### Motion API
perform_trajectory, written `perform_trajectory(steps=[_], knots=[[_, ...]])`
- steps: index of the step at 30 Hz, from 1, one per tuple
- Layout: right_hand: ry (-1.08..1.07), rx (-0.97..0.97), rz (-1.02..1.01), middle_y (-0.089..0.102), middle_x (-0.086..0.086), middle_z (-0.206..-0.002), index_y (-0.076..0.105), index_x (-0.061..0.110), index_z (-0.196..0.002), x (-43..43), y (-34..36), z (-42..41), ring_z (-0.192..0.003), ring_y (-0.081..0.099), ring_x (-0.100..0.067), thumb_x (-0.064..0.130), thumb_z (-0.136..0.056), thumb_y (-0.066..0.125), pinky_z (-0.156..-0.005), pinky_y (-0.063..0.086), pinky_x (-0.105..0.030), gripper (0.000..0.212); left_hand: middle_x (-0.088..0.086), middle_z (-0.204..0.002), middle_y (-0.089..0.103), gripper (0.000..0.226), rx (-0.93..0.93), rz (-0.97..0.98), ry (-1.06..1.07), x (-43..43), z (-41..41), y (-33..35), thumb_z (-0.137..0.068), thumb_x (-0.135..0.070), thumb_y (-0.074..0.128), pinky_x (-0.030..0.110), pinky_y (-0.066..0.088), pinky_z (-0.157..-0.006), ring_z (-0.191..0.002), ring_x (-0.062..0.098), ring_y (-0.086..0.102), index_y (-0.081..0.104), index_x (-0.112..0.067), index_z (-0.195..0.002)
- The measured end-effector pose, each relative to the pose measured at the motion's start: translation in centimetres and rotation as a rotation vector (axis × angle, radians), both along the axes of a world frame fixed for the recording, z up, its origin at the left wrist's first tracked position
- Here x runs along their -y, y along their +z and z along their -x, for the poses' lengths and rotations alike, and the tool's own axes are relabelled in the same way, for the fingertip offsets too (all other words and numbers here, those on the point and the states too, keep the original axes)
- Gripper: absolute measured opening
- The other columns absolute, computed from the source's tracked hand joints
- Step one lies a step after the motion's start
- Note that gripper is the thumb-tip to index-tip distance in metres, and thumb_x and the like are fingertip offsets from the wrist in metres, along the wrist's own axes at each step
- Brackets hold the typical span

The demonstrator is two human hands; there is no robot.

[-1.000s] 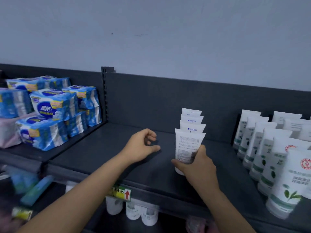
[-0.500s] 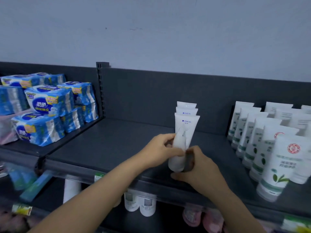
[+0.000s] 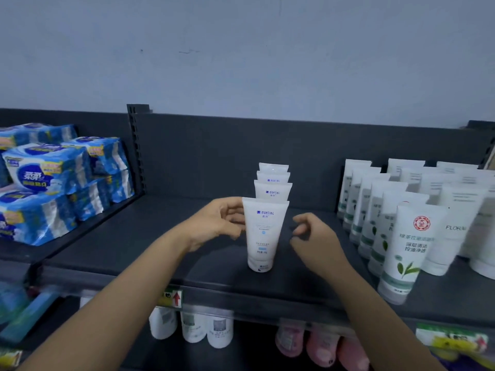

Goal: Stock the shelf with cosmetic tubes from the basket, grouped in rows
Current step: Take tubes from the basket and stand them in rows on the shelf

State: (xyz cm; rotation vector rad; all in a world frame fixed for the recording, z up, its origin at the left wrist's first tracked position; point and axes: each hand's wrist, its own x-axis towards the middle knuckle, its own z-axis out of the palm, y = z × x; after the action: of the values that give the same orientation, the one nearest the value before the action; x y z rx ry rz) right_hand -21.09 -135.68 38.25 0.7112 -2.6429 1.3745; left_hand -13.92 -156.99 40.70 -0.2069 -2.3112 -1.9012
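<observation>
Placement step: front tube (image 3: pixel 263 234) of the white row standing near the shelf (image 3: pixel 134 245) lip.
Shelf dark, with green-leaf tubes (image 3: pixel 407 250) in rows at right, well apart. The white row is four in file, caps down, front tube upright. Left hand (image 3: pixel 219 223): curled fingers meet the tube's left edge; pinching or only steadying, cannot tell. Right hand (image 3: pixel 313 234): just beside the tube, not touching, fingers loosely curled, holding nothing. Judged: placement nearly done. Next calls for withdrawing without tipping it, then another tube from the basket, which is not in view.
</observation>
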Motion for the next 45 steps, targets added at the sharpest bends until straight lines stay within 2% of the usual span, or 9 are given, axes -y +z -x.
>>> perform_trajectory(steps=[6, 10, 12, 16, 20, 27, 31, 37, 45], knots=[[0.068, 0.176, 0.179, 0.064, 0.000, -0.111, 0.057, 0.014, -0.114, 2.8, 0.0, 2.2, -0.099, 0.062, -0.016, 0.023, -0.085, 0.069, -0.083, 0.048, -0.025, 0.032, 0.002, -0.100, 0.072, 0.027, -0.100, 0.162, 0.299, -0.2, 2.6, -1.4, -0.083, 0.006, 0.065, 0.023, 0.053, -0.075, -0.081, 0.007, 0.068, 0.064, -0.009, -0.106], [-0.021, 0.091, 0.207, 0.068, 0.000, -0.078, 0.064, 0.014, -0.086, 3.5, 0.3, 2.2, -0.069, 0.060, -0.009, 0.016, -0.084, 0.067, -0.059, 0.042, -0.019, 0.004, -0.006, -0.096, 0.071, 0.024, -0.129, 0.233, 0.267, -1.0, 4.0, -2.2, -0.084, 0.008, 0.064, 0.014, 0.050, -0.070, -0.083, -0.005, 0.066, 0.066, -0.006, -0.103], [-0.030, 0.081, 0.228, 0.063, 0.003, -0.062, 0.064, 0.015, -0.073, 3.4, 0.2, 2.1, -0.056, 0.053, -0.006, 0.014, -0.084, 0.063, -0.057, 0.041, -0.022, 0.011, -0.010, -0.089, 0.069, 0.018, -0.135, 0.224, 0.277, -1.4, 4.4, -2.1, -0.083, 0.004, 0.066, 0.010, 0.047, -0.063, -0.075, -0.009, 0.064, 0.067, -0.006, -0.098], [-0.038, 0.102, 0.309, 0.066, 0.000, -0.069, 0.066, 0.014, -0.078, 3.3, 0.1, 2.5, -0.059, 0.055, -0.009, 0.012, -0.086, 0.062, -0.055, 0.040, -0.019, 0.009, -0.016, -0.070, 0.062, 0.025, -0.111, 0.312, 0.212, -2.0, 5.1, -1.5, -0.083, -0.006, 0.067, 0.016, 0.043, -0.059, -0.063, -0.004, 0.055, 0.058, -0.025, -0.070], [0.125, 0.277, 0.440, 0.074, -0.013, -0.086, 0.070, 0.007, -0.094, 3.6, 0.2, 2.9, -0.070, 0.066, -0.023, 0.000, -0.087, 0.054, -0.053, 0.051, -0.028, 0.019, -0.001, -0.083, 0.065, 0.013, -0.041, 0.267, 0.134, -2.2, 5.2, -0.8, -0.085, -0.007, 0.068, 0.022, 0.048, -0.064, -0.074, 0.010, 0.058, 0.061, 0.002, -0.090], [0.135, 0.206, 0.315, 0.067, 0.001, -0.106, 0.054, 0.018, -0.118, 3.7, 0.1, 3.9, -0.091, 0.065, -0.014, 0.009, -0.085, 0.067, -0.079, 0.054, -0.026, 0.036, -0.010, -0.115, 0.070, 0.026, 0.107, 0.156, 0.039, -1.5, 5.2, -0.3, -0.094, -0.022, 0.060, 0.021, 0.049, -0.082, -0.108, 0.008, 0.064, 0.067, -0.026, -0.118], [0.196, 0.232, 0.327, 0.066, 0.004, -0.100, 0.057, 0.015, -0.117, 4.2, 0.3, 3.6, -0.083, 0.062, -0.006, 0.006, -0.088, 0.065, -0.063, 0.051, -0.009, 0.032, -0.004, -0.113, 0.072, 0.027, 0.056, 0.089, 0.080, -1.0, 4.9, -0.4, -0.093, -0.009, 0.057, 0.025, 0.053, -0.087, -0.107, 0.012, 0.066, 0.068, -0.017, -0.116], [0.127, 0.188, 0.326, 0.071, -0.002, -0.096, 0.062, 0.012, -0.103, 3.8, -0.1, 4.0, -0.086, 0.067, -0.016, 0.007, -0.085, 0.067, -0.068, 0.053, -0.021, 0.020, 0.002, -0.107, 0.071, 0.039, -0.002, 0.166, 0.194, 1.1, 3.7, -0.6, -0.082, 0.009, 0.060, 0.021, 0.054, -0.080, -0.096, 0.016, 0.069, 0.062, -0.013, -0.113], [0.183, 0.220, 0.350, 0.067, 0.005, -0.089, 0.059, 0.009, -0.108, 4.5, 0.4, 3.5, -0.071, 0.060, -0.002, 0.003, -0.086, 0.067, -0.052, 0.046, -0.006, 0.024, 0.003, -0.107, 0.067, 0.041, -0.082, 0.147, 0.171, 0.3, 3.0, -2.0, -0.076, 0.002, 0.072, 0.031, 0.055, -0.079, -0.086, 0.017, 0.066, 0.058, -0.014, -0.111]])
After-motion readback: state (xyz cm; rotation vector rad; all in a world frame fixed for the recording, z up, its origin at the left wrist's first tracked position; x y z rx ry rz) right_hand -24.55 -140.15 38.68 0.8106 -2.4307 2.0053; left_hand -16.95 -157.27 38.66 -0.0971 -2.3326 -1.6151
